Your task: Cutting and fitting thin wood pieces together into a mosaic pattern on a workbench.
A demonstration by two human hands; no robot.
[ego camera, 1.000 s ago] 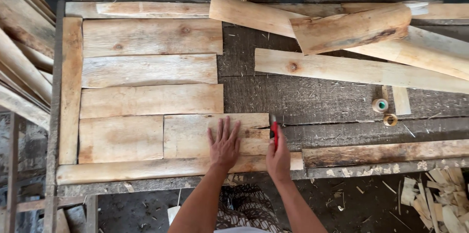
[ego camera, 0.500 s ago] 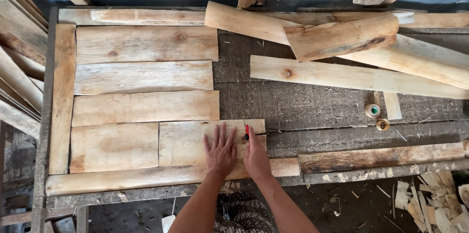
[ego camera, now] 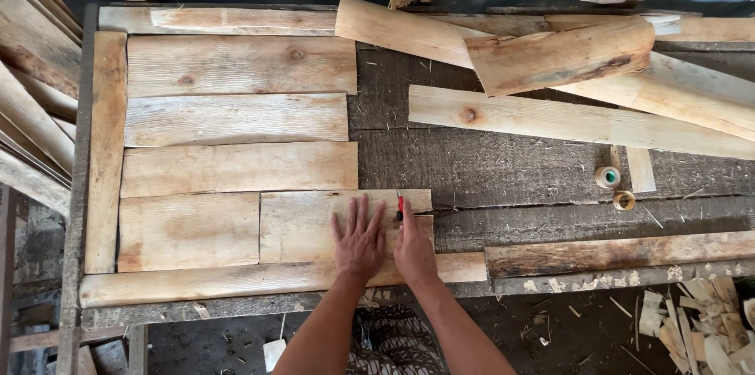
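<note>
My left hand (ego camera: 359, 239) lies flat, fingers spread, on a short pale wooden board (ego camera: 303, 226) in the lowest row of boards on the dark workbench (ego camera: 487, 167). Right beside it my right hand (ego camera: 413, 241) grips a red pencil (ego camera: 400, 204), its tip resting on the same board near the right end. Both forearms reach in from the bottom edge.
Several wider boards (ego camera: 236, 119) lie in rows above, framed by a long strip at the left (ego camera: 104, 147) and one along the front (ego camera: 236, 279). Loose planks and a bark-edged slab (ego camera: 562, 53) are piled back right. Two small tape rolls (ego camera: 607, 178) sit to the right. Wood offcuts (ego camera: 700, 320) litter the floor.
My right hand with the red pencil has moved left along the short board, ending close against my left hand. The left hand has stayed flat on the board.
</note>
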